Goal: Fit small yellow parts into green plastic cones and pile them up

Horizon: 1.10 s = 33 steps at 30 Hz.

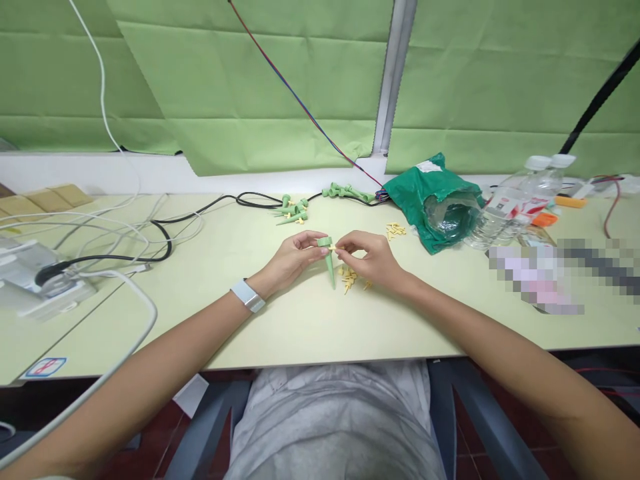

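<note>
Head view: left hand (290, 259) nearly closed, thumb and fingertips pinching a green plastic spike (329, 267) near its wide top, point downward and slightly tilted; right hand (373, 257) also nearly closed, fingertips pinching a small yellow piece (332, 247) right against the spike's top. Spike probably light, stiff and a little slick, best held around the wide top, clear of the narrow point; yellow piece probably very light and easy to drop, workable only between fingertips. Just below the right hand, a loose yellow heap (349, 279), too tangled for an exact count, perhaps a dozen pieces; beyond the right hand, a smaller yellow heap (395, 231), roughly six or more. Beyond the left hand, a cluster of about five spikes (291, 209); beyond the gap between the hands, a row of about four more (347, 193), overlapping, so counts uncertain. Farther beyond the right hand, one green bag (425, 200) and two clear bottles (520, 203). Around the left wrist, one pale band (249, 295).
</note>
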Each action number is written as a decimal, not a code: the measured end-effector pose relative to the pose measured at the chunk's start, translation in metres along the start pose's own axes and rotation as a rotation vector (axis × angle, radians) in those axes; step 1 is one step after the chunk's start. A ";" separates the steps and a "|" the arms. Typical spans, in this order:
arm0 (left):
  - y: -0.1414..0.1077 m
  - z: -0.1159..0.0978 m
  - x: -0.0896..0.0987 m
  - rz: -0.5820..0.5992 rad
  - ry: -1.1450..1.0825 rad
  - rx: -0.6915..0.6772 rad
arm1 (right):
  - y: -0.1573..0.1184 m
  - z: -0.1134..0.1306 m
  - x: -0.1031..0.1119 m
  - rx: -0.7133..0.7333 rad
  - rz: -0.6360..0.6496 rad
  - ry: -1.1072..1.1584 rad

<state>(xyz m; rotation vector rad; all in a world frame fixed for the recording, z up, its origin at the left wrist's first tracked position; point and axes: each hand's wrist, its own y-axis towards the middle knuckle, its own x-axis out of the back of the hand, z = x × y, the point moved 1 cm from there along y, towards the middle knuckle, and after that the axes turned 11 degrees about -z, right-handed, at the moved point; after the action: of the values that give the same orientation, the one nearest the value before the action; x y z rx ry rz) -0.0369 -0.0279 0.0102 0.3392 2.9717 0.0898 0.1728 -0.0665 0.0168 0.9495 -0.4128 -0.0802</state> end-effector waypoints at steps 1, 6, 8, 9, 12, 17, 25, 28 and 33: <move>0.000 0.000 0.000 -0.006 0.018 -0.013 | -0.001 0.000 0.000 0.044 0.013 -0.027; -0.002 -0.001 0.000 -0.054 0.116 -0.126 | -0.005 0.002 0.000 0.152 0.094 -0.092; -0.002 -0.002 0.001 -0.033 0.070 -0.081 | -0.004 0.002 0.000 0.099 0.060 -0.068; -0.002 -0.002 0.001 -0.014 0.031 -0.044 | -0.004 0.001 0.000 0.063 0.033 -0.051; -0.001 -0.005 0.002 0.019 -0.061 0.042 | -0.002 -0.001 -0.001 -0.050 -0.030 0.009; -0.002 -0.008 0.004 0.018 -0.143 0.153 | -0.005 -0.005 -0.003 -0.153 -0.048 0.125; -0.001 -0.005 0.007 0.059 -0.163 0.283 | -0.005 -0.004 0.001 0.084 -0.009 -0.040; -0.002 -0.007 0.008 0.072 -0.157 0.305 | -0.004 -0.006 0.005 0.270 0.087 -0.124; -0.005 -0.008 0.007 0.142 -0.142 0.332 | 0.001 -0.007 0.013 0.385 0.258 -0.192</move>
<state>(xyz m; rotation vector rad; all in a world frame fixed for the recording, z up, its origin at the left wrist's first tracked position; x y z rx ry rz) -0.0459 -0.0314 0.0166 0.5702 2.8114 -0.3990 0.1875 -0.0643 0.0181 1.2633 -0.7431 0.1495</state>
